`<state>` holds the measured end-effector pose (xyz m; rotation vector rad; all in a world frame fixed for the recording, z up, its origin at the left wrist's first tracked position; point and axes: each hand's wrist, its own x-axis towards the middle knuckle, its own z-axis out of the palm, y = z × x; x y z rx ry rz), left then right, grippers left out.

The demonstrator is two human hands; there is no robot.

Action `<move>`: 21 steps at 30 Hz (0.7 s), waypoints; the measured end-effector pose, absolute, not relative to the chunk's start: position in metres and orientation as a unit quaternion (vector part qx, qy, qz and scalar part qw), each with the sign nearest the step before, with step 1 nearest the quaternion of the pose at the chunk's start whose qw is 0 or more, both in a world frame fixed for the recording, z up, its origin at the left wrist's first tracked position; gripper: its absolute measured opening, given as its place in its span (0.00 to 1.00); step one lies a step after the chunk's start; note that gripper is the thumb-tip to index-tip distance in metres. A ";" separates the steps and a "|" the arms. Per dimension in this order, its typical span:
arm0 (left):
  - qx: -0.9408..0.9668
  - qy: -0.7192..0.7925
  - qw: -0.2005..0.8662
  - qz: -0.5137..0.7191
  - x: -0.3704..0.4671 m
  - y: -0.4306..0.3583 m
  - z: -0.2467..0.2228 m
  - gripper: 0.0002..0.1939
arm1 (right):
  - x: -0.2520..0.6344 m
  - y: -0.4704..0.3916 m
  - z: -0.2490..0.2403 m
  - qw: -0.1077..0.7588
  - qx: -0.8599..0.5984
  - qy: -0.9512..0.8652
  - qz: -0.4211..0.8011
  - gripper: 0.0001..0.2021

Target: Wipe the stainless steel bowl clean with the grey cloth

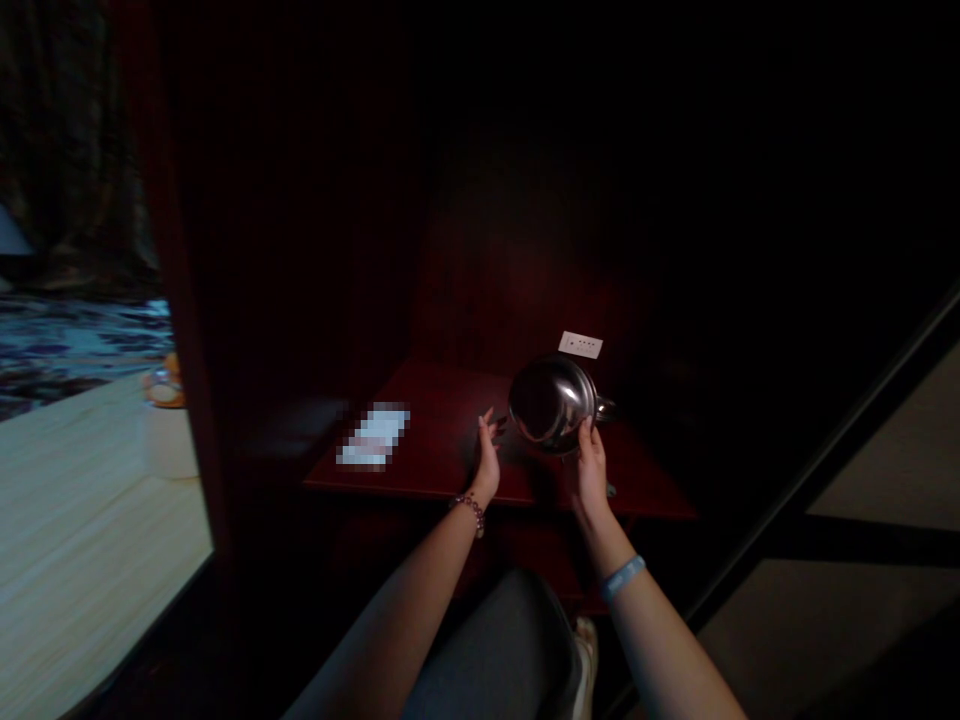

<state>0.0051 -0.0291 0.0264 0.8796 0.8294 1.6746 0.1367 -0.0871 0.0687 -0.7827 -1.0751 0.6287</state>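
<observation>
A shiny, rounded metal kettle (553,402) is tipped on its side above the dark red shelf (435,400), with its handle on the right. My right hand (590,465) grips its lower right edge, thumb against the metal and a pale blue band on that wrist. Just left of the kettle, my left hand (487,455) is open, fingers apart and holding nothing. It does not appear to touch the kettle. A beaded bracelet (470,508) circles my left wrist. The kettle's underside and my right fingertips are partly hidden.
A white wall socket (580,345) is behind the kettle. On the shelf's left lies a blurred white card or sheet (373,437). Farther left, a pale wooden tabletop (82,530) bears a white container (171,440) with something orange on it. Dark walls enclose the shelf.
</observation>
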 end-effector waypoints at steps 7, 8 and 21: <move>0.327 0.251 0.596 0.689 0.009 -0.015 0.013 0.28 | 0.152 -0.070 0.038 0.767 -0.271 -0.290 0.504 0.09; 0.315 0.256 0.595 0.693 0.009 -0.011 0.009 0.27 | 0.154 -0.067 0.032 0.760 -0.276 -0.278 0.518 0.08; 0.190 0.284 0.562 0.753 -0.003 -0.006 0.001 0.27 | 0.178 -0.045 -0.001 0.653 -0.418 -0.486 0.403 0.13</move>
